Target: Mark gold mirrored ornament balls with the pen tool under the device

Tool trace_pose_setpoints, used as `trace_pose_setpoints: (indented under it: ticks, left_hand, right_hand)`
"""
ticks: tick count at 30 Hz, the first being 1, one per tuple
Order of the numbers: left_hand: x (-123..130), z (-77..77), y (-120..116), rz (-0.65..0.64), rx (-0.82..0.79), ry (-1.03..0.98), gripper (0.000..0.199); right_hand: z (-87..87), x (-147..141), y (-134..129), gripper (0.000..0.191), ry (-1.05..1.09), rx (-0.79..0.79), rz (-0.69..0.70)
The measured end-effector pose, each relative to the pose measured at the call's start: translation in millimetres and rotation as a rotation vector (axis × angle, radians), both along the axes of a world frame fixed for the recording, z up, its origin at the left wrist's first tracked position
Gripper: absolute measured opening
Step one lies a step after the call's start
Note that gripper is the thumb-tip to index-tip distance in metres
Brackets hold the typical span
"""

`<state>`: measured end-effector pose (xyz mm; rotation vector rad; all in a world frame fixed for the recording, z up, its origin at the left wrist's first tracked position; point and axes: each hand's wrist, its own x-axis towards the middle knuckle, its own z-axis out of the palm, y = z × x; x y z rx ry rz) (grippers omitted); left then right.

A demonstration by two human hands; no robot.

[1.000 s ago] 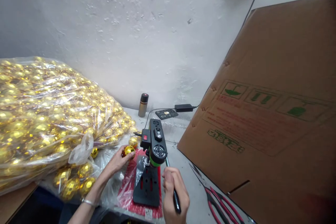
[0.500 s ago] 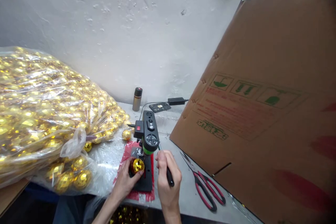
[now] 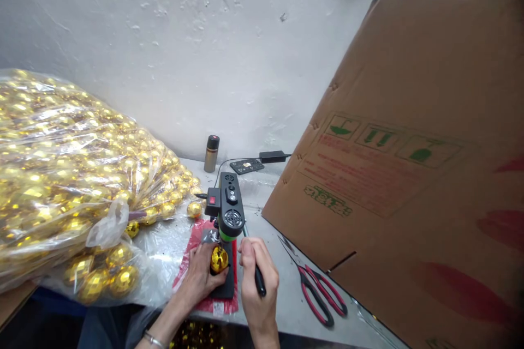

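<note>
My left hand [image 3: 200, 272] is closed around a shiny gold faceted ball [image 3: 219, 259], held under the head of a small black drill press [image 3: 231, 207]. The press stands on a red plastic sheet [image 3: 184, 277], and its base is partly hidden by the ball and fingers. Just right of the press, my right hand [image 3: 258, 278] is wrapped round a lever with a black handle [image 3: 260, 282].
Left is a large clear bag of gold balls [image 3: 82, 163]; a loose ball [image 3: 194, 209] lies beside it. Scissors [image 3: 323, 294] lie right, before a leaning cardboard box [image 3: 393, 174]. Behind the press are a spray can [image 3: 211, 154], a black card [image 3: 246, 166] and a power adapter [image 3: 272, 157].
My left hand has shifted slightly and the ball it holds has turned and moved a little right relative to the press. The whole view has drifted slightly.
</note>
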<state>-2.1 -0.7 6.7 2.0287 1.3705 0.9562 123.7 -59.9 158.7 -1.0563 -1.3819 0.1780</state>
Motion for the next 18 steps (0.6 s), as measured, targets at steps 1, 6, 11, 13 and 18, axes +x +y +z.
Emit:
trace_pose_setpoints:
  ticks: [1,6,11,13,18]
  left_hand:
    - [0.5,0.3,0.3,-0.005,0.0,-0.002,0.049]
    - [1.3,-2.8,-1.8,0.002,0.002,-0.015,0.044]
    - [2.3,-2.2,-2.9,0.004,-0.014,0.0,0.042]
    - [2.2,-1.2,-3.0,-0.001,-0.017,0.0,0.042]
    - [2.1,-0.8,-4.2,-0.005,-0.014,0.007,0.04]
  right_hand:
    - [-0.9,0.3,-0.5,0.03,-0.002,0.001,0.001]
    - [-12.1,2.0,-0.9,0.025,-0.041,0.046,0.003]
    - [-35.4,1.9,3.2,0.027,-0.08,0.158,-0.018]
    - [-44.7,0.7,4.7,0.03,-0.07,0.169,-0.043]
    - [-59.7,-2.0,5.2,0.032,-0.009,0.132,-0.091]
